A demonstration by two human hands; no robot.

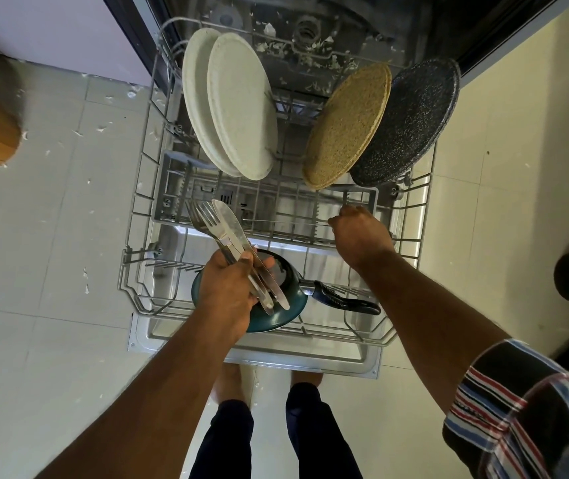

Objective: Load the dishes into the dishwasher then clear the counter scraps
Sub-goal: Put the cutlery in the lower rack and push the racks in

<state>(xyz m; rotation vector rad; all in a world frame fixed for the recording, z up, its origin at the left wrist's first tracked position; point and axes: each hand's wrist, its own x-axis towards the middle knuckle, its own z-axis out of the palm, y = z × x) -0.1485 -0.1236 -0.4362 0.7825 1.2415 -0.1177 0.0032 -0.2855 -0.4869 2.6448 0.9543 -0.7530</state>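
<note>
The left hand (pixel 227 292) grips a bundle of steel forks and knives (pixel 231 243) in curled fingers, above a teal frying pan with a black handle (pixel 284 305) lying in the pulled-out grey wire dishwasher rack (pixel 138 216). The right hand (pixel 359 233), fingers curled, pinches a thin steel knife (pixel 286 221) over the grey cutlery basket (pixel 172 188). Two white oval plates (pixel 241 112), tan round plates (pixel 345 129) and a dark speckled round plate (pixel 410 122) stand upright behind it.

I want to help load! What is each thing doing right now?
Rack: pulled out.
White plates: upright in rack.
Tan plates: leaning in rack.
Dark plate: leaning in rack.
Pan: lying in rack.
Cutlery: held in left hand.
Right hand: curled at the basket.
</note>
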